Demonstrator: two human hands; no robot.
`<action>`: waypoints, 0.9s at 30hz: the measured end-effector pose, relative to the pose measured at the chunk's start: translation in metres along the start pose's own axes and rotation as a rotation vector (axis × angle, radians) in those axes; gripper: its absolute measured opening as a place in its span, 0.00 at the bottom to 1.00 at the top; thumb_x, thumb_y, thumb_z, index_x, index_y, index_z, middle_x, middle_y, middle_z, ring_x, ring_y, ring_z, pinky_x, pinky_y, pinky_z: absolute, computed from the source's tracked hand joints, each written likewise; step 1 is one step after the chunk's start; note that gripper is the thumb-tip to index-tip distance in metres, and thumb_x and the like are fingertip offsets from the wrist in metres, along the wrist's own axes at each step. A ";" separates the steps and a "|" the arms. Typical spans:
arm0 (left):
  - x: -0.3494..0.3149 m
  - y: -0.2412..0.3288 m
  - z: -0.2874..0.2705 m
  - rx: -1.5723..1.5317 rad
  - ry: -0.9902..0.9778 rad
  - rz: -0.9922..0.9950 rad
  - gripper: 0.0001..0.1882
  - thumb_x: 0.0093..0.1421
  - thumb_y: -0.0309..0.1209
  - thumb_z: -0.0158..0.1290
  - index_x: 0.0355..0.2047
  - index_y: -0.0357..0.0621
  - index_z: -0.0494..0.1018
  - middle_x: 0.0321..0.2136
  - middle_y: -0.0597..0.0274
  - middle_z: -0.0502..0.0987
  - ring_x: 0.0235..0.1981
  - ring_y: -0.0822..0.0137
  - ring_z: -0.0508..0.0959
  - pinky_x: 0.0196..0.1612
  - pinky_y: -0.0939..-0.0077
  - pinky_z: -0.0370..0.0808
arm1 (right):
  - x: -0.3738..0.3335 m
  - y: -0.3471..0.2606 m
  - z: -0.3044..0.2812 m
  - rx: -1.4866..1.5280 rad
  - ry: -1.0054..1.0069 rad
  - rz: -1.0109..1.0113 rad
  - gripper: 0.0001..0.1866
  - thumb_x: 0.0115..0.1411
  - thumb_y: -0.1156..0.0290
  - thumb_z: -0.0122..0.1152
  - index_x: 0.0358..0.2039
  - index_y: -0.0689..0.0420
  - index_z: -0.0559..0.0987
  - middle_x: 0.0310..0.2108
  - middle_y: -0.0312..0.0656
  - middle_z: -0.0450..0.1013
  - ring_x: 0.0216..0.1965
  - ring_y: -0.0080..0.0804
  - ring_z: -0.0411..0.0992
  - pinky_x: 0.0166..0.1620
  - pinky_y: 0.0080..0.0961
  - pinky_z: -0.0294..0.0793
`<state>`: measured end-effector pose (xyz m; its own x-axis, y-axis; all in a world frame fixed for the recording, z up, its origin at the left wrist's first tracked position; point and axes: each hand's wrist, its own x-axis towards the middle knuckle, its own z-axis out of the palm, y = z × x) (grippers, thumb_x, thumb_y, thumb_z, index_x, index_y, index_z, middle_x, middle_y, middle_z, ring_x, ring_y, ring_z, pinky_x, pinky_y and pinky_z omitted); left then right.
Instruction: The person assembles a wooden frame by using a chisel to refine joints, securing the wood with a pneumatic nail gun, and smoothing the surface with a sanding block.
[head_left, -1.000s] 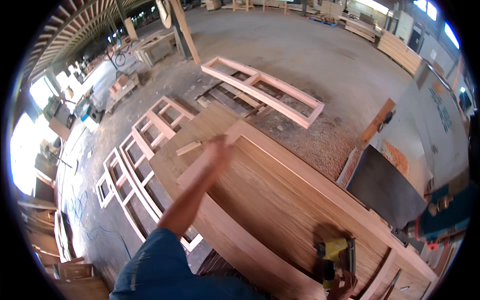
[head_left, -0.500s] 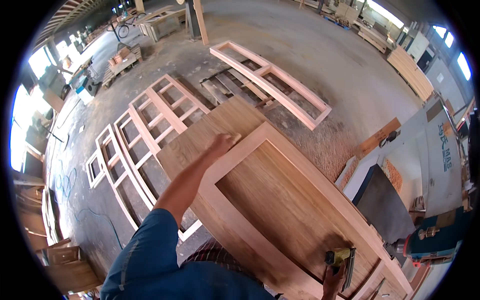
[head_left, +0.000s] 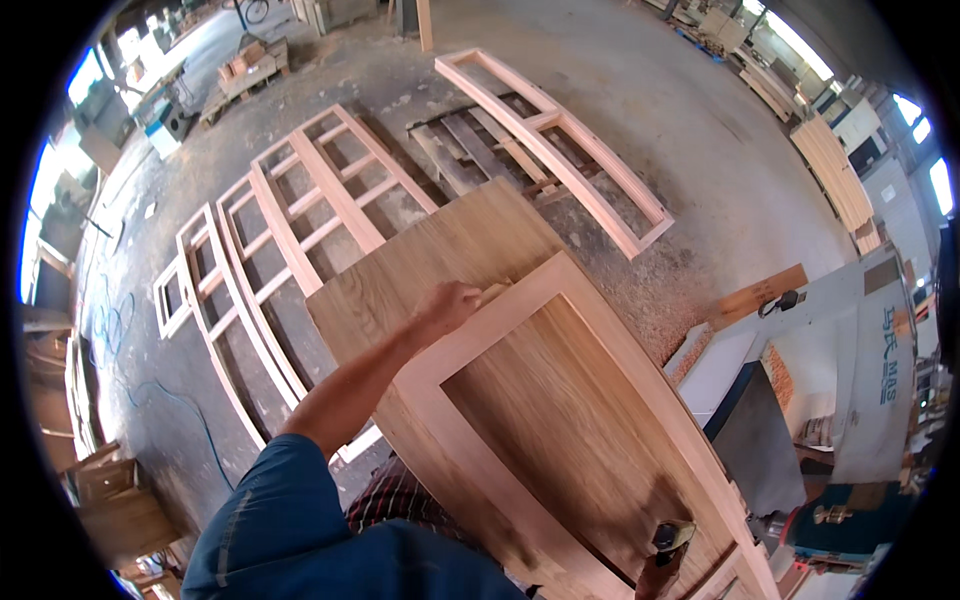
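Note:
A wide wooden panel (head_left: 438,243) lies under a pale wooden frame (head_left: 492,345), whose rails surround a recessed board (head_left: 560,400). My left hand (head_left: 445,308) reaches out over the panel, its fingers closed on a small piece of wood (head_left: 492,293) against the outer edge of the frame's far rail. Low in the picture, my right hand (head_left: 655,578) grips a yellow-green and black nail gun (head_left: 673,537) above the recessed board. Much of that hand is cut off by the picture's lower edge.
Several slatted wooden frames (head_left: 318,195) lie on the floor at the left. Another long frame (head_left: 560,130) rests on a pallet (head_left: 450,150) beyond the panel. Close on the right stand a grey machine (head_left: 760,430) and a dark green motor (head_left: 840,525). A blue hose (head_left: 195,415) trails across the floor.
The view has shifted a little. My left hand still holds the small wood piece by the far rail. The nail gun in my right hand has turned, so less of its length shows.

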<state>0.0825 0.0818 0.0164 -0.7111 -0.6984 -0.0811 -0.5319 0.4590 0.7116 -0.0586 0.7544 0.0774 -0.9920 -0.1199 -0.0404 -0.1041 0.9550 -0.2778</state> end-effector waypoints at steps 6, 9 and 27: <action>0.002 0.009 -0.004 -0.123 -0.088 -0.040 0.14 0.63 0.34 0.50 0.46 0.47 0.80 0.37 0.45 0.80 0.40 0.45 0.82 0.40 0.61 0.78 | 0.010 -0.034 -0.035 0.357 0.085 -0.159 0.25 0.60 0.68 0.65 0.56 0.63 0.73 0.33 0.43 0.78 0.28 0.37 0.74 0.31 0.33 0.74; 0.004 0.003 -0.002 -0.133 -0.113 -0.025 0.14 0.64 0.35 0.50 0.47 0.50 0.80 0.37 0.46 0.80 0.39 0.46 0.82 0.41 0.60 0.78 | 0.017 -0.125 -0.061 0.386 -0.019 -0.213 0.24 0.59 0.70 0.64 0.53 0.66 0.72 0.30 0.42 0.76 0.26 0.33 0.74 0.29 0.28 0.74; -0.019 0.029 -0.007 0.058 -0.026 0.009 0.21 0.56 0.49 0.60 0.37 0.44 0.76 0.29 0.49 0.80 0.36 0.47 0.82 0.37 0.55 0.76 | 0.080 -0.514 0.016 0.355 -0.679 -0.578 0.11 0.65 0.73 0.57 0.44 0.65 0.77 0.37 0.40 0.79 0.23 0.22 0.72 0.27 0.21 0.71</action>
<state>0.0838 0.1047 0.0438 -0.7272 -0.6801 -0.0933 -0.5507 0.4968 0.6707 -0.0837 0.2495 0.2013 -0.5293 -0.7846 -0.3228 -0.4256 0.5747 -0.6989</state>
